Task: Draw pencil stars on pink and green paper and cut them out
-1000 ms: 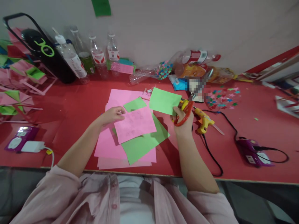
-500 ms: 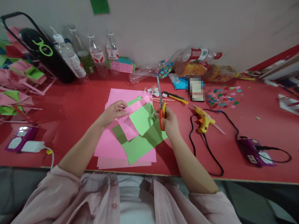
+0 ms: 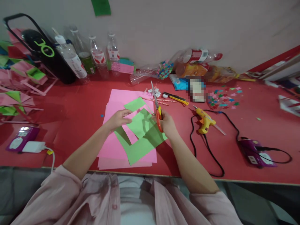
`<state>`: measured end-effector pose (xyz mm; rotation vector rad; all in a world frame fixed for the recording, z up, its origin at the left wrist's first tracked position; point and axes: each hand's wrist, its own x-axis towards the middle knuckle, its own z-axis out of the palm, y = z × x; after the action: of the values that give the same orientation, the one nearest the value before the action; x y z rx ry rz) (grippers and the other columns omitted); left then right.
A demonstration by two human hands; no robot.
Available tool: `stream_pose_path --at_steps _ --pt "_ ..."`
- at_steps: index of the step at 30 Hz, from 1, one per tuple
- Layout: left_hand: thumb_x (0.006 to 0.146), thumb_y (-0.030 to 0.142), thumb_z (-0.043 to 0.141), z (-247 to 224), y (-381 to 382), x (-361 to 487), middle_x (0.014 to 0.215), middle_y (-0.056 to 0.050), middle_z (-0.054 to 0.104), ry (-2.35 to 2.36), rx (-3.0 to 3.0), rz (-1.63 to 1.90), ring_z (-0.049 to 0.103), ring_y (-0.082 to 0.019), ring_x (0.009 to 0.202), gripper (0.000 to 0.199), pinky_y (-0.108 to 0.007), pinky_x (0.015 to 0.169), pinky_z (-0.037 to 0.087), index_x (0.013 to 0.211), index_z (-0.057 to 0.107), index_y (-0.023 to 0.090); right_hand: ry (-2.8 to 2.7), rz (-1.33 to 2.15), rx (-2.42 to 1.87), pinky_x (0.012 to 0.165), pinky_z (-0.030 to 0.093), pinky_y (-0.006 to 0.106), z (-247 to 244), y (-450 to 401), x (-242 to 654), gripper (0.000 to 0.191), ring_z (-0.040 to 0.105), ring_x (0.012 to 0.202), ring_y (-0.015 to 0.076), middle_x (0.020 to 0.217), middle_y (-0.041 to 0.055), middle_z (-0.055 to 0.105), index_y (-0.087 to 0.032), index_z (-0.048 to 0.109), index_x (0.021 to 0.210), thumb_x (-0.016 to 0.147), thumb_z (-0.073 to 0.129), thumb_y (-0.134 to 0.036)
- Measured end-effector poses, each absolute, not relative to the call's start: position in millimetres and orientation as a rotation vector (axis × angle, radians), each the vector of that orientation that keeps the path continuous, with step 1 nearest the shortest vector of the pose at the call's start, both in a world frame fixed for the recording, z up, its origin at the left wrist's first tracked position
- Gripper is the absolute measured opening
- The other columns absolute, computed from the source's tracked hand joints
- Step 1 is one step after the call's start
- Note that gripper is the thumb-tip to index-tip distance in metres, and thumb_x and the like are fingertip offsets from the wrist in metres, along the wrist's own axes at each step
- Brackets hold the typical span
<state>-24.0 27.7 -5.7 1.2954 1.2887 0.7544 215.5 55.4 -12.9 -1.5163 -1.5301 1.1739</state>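
Note:
My left hand (image 3: 119,120) pinches the left edge of a pink paper piece (image 3: 128,133), over which a light green paper square (image 3: 141,123) lies. My right hand (image 3: 169,125) grips scissors (image 3: 158,117) with orange and yellow handles, and its fingertips are at the square's right edge. The blades point up and away, a little to the left. Below the held papers lies a larger green sheet (image 3: 138,153). It rests on a stack of pink sheets (image 3: 105,148). A smaller green piece (image 3: 134,103) shows behind the square.
A yellow glue gun (image 3: 205,120) with a black cord lies to the right, wired to a purple power strip (image 3: 255,153). A yellow cutter (image 3: 179,99) lies behind the scissors. Plastic bottles (image 3: 98,57) and a black flask (image 3: 47,59) line the wall. Star confetti (image 3: 225,97) is at the back right.
My left hand has moved right and slightly toward me, and the held papers have come lower. The scissors have shifted left, their blades leaning further left. More of the small green piece shows.

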Motion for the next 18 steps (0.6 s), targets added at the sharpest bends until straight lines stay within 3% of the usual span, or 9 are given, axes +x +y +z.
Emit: stream_pose_path --at_steps 4,7,10,12,15,18 --pt "0.07 0.022 0.059 -9 25 -32 0.098 -0.005 0.066 1.33 1.377 0.736 0.062 -0.022 0.093 0.023 -0.036 0.083 0.047 0.093 0.062 0.017 -1.723 0.836 -1.743 0.057 0.03 0.028 -4 58 225 0.018 0.042 0.059 0.0144 0.063 -0.0029 0.046 -0.023 0.044 0.077 0.075 0.059 -0.033" --pt "0.075 0.021 0.055 -10 19 -39 0.11 -0.005 0.065 1.331 1.495 0.687 0.06 -0.024 0.106 0.024 -0.038 0.092 0.045 0.098 0.06 0.02 -1.878 0.667 -1.883 0.059 0.031 0.029 1 61 234 0.008 0.05 0.064 0.0191 0.073 0.0043 0.057 -0.022 0.048 0.084 0.08 0.053 -0.027" --pt "0.081 0.027 0.05 -11 9 -44 0.128 -0.007 0.061 1.372 1.637 0.529 0.058 -0.026 0.116 0.034 -0.038 0.094 0.045 0.115 0.055 0.023 -2.035 0.653 -1.902 0.06 0.033 0.029 5 57 234 0.013 0.057 0.074 0.0242 0.086 0.0124 0.065 -0.019 0.053 0.091 0.085 0.05 -0.03" --pt "0.084 0.03 0.047 -12 3 -49 0.128 -0.006 0.061 1.425 1.661 0.417 0.061 -0.026 0.11 0.039 -0.037 0.089 0.048 0.121 0.052 0.025 -2.134 0.674 -1.867 0.061 0.034 0.029 8 51 228 0.017 0.06 0.078 0.0253 0.091 0.0146 0.067 -0.019 0.056 0.093 0.088 0.05 -0.034" --pt "0.085 0.032 0.045 -13 -3 -57 0.118 -0.004 0.065 1.465 1.662 0.349 0.064 -0.025 0.1 0.039 -0.036 0.083 0.049 0.123 0.05 0.025 -2.276 0.735 -1.78 0.061 0.036 0.028 11 42 220 0.015 0.062 0.079 0.0244 0.094 0.0145 0.069 -0.018 0.058 0.095 0.088 0.053 -0.031" --pt "0.086 0.034 0.045 -14 -7 -64 0.124 -0.004 0.061 1.41 1.676 0.413 0.06 -0.025 0.109 0.038 -0.035 0.088 0.047 0.123 0.049 0.025 -2.244 0.899 -1.694 0.062 0.039 0.028 11 36 219 0.009 0.063 0.076 0.0217 0.09 0.0107 0.07 -0.02 0.058 0.091 0.084 0.057 -0.025"
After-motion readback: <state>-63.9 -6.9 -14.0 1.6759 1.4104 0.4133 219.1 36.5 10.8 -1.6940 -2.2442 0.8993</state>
